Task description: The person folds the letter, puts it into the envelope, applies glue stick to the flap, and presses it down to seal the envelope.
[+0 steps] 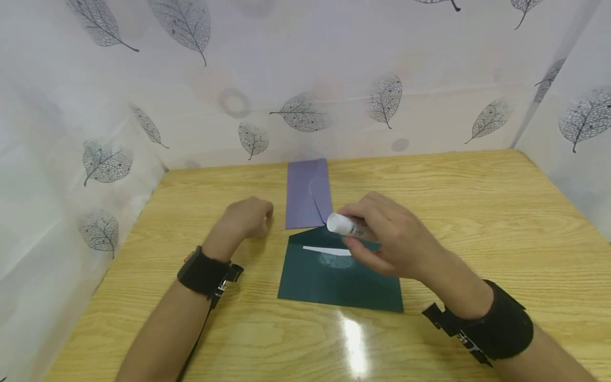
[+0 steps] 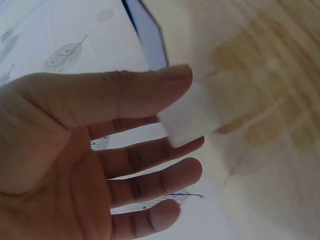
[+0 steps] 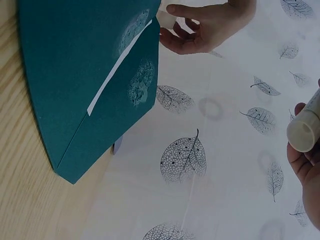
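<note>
My right hand (image 1: 393,239) grips a white glue stick (image 1: 342,225) above a dark green envelope (image 1: 334,286). The stick's uncapped end shows in the right wrist view, where the tube (image 3: 303,134) lies along my fingers. My left hand (image 1: 245,217) is over the table, left of the envelope. Between its thumb and fingers it pinches a small white cap (image 2: 187,117), hidden in the head view. The envelope's flap is lifted, and a white paper edge (image 3: 116,72) sticks out of its opening. Whitish glue patches (image 3: 141,82) mark the flap and the body.
Behind the green envelope lies a purple envelope (image 1: 303,196) with its flap down. Both rest on a wood-grain table (image 1: 477,212). White curtains (image 1: 334,63) printed with grey leaves hang behind the table and along its sides.
</note>
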A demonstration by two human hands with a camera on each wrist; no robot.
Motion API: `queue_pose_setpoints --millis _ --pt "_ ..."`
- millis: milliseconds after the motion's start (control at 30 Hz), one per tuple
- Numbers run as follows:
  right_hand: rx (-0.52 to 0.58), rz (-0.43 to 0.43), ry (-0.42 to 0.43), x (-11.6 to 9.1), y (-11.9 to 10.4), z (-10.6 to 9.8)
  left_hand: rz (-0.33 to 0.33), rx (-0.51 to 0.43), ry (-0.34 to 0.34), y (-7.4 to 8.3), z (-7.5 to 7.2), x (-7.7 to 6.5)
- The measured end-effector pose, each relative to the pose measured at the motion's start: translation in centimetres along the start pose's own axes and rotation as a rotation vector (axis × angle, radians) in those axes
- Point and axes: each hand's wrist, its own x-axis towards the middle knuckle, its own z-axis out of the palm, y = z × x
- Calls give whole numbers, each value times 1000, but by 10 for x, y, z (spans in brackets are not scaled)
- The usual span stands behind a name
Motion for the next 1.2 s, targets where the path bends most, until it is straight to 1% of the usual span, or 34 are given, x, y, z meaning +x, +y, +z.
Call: queue_pose_setpoints --millis 67,133,200,267,300,367,433,467,533,600,667,700,767,833,867,933,1000,1067,1133,1200 --pt "4 0 0 0 0 0 9 15 20 2 -3 -4" --pt "9 1 -1 -1 0 1 33 26 62 8 -9 -10" --pt "21 4 -1 -1 0 1 89 18 124 16 -14 -18" --pt "40 9 -4 -1 0 1 182 -2 202 25 -20 -25" --pt "52 13 -5 0 0 1 239 -20 238 30 -22 -29" --pt "82 16 0 0 0 1 377 -87 290 38 -26 -35" --pt "132 17 12 0 -1 1 535 -189 309 44 -27 -39" --pt "168 16 24 0 -1 1 620 -264 302 46 -28 -39" --pt "272 14 54 1 -1 1 783 -428 260 48 -26 -38" --pt "432 13 82 2 -1 2 924 -590 191 50 -24 -35" --pt "600 26 111 3 -1 2 1028 -738 110 54 -20 -31" --pt "684 31 121 3 -1 2 1060 -805 65 56 -17 -30" --pt "851 26 127 3 0 1 1104 -947 -37 63 -12 -28" --pt "966 31 127 4 -1 -1 1140 -1074 -123 70 -6 -26" --pt "1010 28 125 5 -1 -1 1156 -1134 -159 74 -3 -25" --pt "1066 30 122 6 -2 -3 1180 -1222 -190 79 1 -24" --pt "1073 46 139 6 -3 -3 1181 -1270 -185 82 4 -25" --pt "1066 63 169 6 -4 -3 1157 -1288 -147 84 5 -26" --pt "1047 85 209 5 -5 -2 1100 -1271 -75 86 4 -29" --pt "1013 119 265 4 -6 -1 1042 -1232 28 90 4 -32"
